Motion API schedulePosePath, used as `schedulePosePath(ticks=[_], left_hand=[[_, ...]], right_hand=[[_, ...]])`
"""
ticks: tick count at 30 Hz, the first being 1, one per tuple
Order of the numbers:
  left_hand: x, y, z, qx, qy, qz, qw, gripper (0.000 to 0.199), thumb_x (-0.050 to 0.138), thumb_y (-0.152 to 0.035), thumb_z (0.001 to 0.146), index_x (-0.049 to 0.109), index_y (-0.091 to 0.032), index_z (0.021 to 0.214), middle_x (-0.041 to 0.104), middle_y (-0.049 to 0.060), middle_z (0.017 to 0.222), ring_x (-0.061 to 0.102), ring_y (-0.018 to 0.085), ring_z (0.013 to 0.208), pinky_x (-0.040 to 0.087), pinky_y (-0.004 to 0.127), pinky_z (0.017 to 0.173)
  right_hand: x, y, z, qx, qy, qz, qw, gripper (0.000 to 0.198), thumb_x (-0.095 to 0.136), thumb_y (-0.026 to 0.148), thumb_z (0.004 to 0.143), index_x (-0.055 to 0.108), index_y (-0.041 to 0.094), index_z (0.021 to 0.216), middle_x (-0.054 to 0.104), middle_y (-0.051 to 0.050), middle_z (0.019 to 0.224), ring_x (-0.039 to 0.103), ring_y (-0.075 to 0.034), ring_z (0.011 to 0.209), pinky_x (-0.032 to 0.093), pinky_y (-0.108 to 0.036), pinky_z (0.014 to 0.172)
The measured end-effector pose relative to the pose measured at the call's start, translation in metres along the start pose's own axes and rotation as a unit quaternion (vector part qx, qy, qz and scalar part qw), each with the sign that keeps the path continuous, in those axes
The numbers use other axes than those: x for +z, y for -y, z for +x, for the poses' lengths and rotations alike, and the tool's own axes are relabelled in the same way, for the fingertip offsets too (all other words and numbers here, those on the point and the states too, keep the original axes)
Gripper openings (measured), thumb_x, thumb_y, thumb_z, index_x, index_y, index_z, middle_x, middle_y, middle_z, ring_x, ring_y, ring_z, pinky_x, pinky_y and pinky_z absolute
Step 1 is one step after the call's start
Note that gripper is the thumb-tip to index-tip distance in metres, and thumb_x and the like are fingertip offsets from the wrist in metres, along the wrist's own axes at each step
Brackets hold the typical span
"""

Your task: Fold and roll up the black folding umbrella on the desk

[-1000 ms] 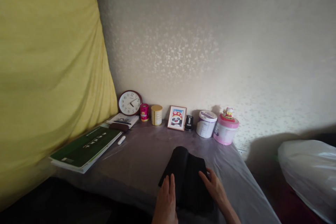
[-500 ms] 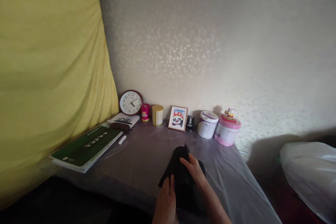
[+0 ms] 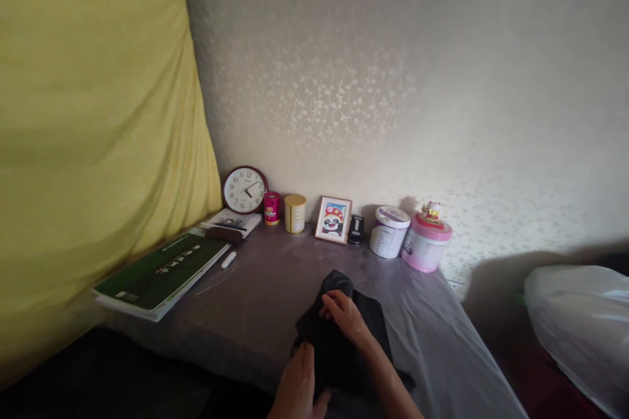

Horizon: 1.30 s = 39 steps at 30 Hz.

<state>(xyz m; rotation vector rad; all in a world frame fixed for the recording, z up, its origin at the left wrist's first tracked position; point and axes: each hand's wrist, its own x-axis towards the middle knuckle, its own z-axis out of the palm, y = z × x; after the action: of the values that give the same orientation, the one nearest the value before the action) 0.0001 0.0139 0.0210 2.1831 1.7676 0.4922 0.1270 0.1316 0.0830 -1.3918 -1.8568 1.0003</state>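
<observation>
A folded, rumpled black cloth lies on the grey table near its front; whether it is a garment or a bag I cannot tell. My right hand reaches across its top, fingers curled and pinching the fabric near the far part. At the cloth's left edge my left hand grips the material, its fingers together and its thumb lower on the near side. The far end of the cloth rises in a rounded fold, and a corner spreads out to the right of my right wrist.
Along the wall stand a clock, a pink can, a yellow-lidded can, a panda picture frame, a black object and two tubs. A green book and a white stick-like object lie left.
My right hand has moved left and over the cloth, its fingers now curled. The cloth has spread wider to the right, and my left hand has shifted slightly down and left.
</observation>
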Motion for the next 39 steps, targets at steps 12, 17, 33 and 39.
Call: schedulePosePath(ticks=[12,17,33,39], left_hand=[[0.004,-0.01,0.008,0.085,-0.107,0.081,0.987,0.084,0.059,-0.022,0.061,0.026,-0.017,0.138,0.024,0.015,0.147,0.027,0.033,0.133,0.036,0.048,0.103],[0.024,-0.008,0.016,0.016,-0.058,0.073,0.996,0.088,0.057,-0.013,0.057,0.024,-0.008,0.138,0.027,0.02,0.144,0.031,0.034,0.131,0.035,0.046,0.104],[0.004,-0.026,0.018,-0.076,0.02,0.0,0.997,0.077,0.029,0.005,0.067,0.018,-0.016,0.14,0.023,0.012,0.147,0.025,0.027,0.134,0.03,0.044,0.107],[-0.01,-0.033,0.017,-0.092,0.044,-0.009,0.995,0.08,0.033,0.002,0.062,0.018,-0.009,0.14,0.021,0.015,0.147,0.025,0.025,0.134,0.028,0.039,0.108]], right_hand=[[0.001,0.015,-0.014,-0.115,0.056,-0.116,0.985,0.03,0.037,0.025,0.088,0.064,0.021,0.099,0.073,-0.001,0.086,0.064,-0.016,0.085,0.044,-0.026,0.077],[0.001,0.01,-0.029,-0.209,0.029,-0.178,0.961,0.026,0.042,0.026,0.089,0.068,0.025,0.093,0.071,0.001,0.091,0.059,-0.016,0.087,0.043,-0.026,0.079],[-0.008,-0.016,0.042,-0.194,0.014,-0.231,0.953,0.032,0.038,0.027,0.09,0.07,0.026,0.087,0.07,-0.001,0.1,0.049,-0.019,0.115,0.017,-0.041,0.107],[-0.013,-0.031,0.063,-0.148,-0.056,-0.2,0.967,0.028,0.04,0.025,0.088,0.068,0.024,0.092,0.068,-0.003,0.106,0.055,-0.017,0.107,0.032,-0.031,0.1]])
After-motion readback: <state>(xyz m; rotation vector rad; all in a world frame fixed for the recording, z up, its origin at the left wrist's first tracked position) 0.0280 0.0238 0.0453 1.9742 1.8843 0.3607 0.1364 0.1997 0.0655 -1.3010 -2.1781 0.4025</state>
